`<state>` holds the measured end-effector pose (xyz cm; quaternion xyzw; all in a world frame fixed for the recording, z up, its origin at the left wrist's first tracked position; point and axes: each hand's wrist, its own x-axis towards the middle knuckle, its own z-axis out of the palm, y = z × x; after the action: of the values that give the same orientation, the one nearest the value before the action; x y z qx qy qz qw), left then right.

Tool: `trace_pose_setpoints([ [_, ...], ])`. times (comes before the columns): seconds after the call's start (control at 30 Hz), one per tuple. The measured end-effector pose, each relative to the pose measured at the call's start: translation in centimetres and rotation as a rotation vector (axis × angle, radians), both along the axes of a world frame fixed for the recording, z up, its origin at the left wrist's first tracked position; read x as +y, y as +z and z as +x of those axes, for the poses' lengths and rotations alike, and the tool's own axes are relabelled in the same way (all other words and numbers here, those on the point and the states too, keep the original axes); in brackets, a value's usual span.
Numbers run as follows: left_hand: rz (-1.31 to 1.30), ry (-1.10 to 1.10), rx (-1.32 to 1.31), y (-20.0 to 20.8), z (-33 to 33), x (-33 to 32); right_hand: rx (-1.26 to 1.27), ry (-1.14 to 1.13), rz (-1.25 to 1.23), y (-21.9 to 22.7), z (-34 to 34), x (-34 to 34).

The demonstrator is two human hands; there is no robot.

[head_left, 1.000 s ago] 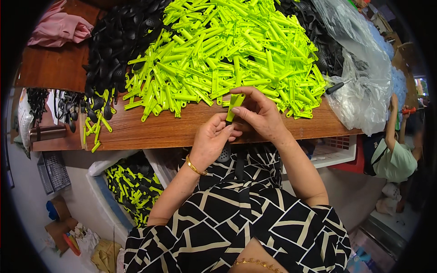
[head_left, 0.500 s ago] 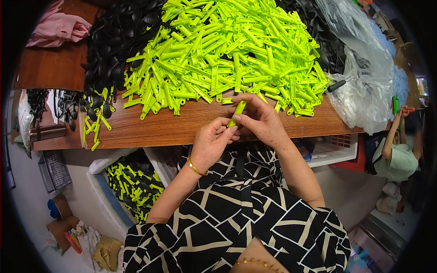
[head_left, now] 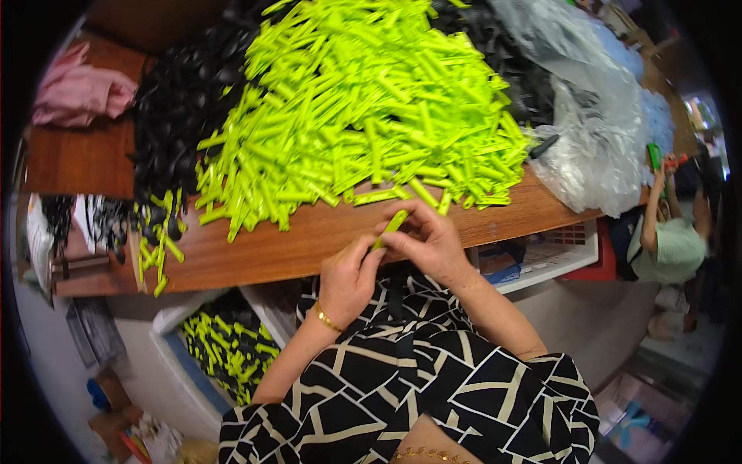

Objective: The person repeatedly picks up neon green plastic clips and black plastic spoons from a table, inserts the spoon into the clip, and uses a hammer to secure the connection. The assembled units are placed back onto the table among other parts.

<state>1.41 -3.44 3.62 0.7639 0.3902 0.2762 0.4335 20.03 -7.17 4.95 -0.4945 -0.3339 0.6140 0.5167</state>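
On the near side of the lime pile (head_left: 371, 116), the left hand (head_left: 346, 280) and right hand (head_left: 433, 246) are both pinching one lime handle (head_left: 395, 222). Its narrow body is probably offering little grip; a slackening pinch could be dropping it off the worktop (head_left: 255, 259).

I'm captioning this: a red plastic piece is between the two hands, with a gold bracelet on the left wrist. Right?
Only the colour is wrong: the head view shows a yellow-green plastic piece between the left hand and right hand.
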Motion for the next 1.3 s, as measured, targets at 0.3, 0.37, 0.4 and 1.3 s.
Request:
trace_pose_setpoints([
  [0.3,-0.269,-0.033,-0.097,-0.5,0.4,-0.9,-0.011,0.009,0.115,-0.5,0.9,-1.9],
  [0.37,-0.266,-0.066,-0.066,-0.1,0.7,-1.0,-0.258,0.096,0.133,0.3,2.5,-1.8],
  [0.4,-0.263,-0.072,-0.055,0.2,0.8,-1.0,-0.386,0.148,0.141,0.8,3.5,-1.6],
  [1.3,-0.293,0.25,0.142,-0.3,-5.2,-1.3,0.118,-0.656,0.296,-0.8,25.7,-6.1],
])
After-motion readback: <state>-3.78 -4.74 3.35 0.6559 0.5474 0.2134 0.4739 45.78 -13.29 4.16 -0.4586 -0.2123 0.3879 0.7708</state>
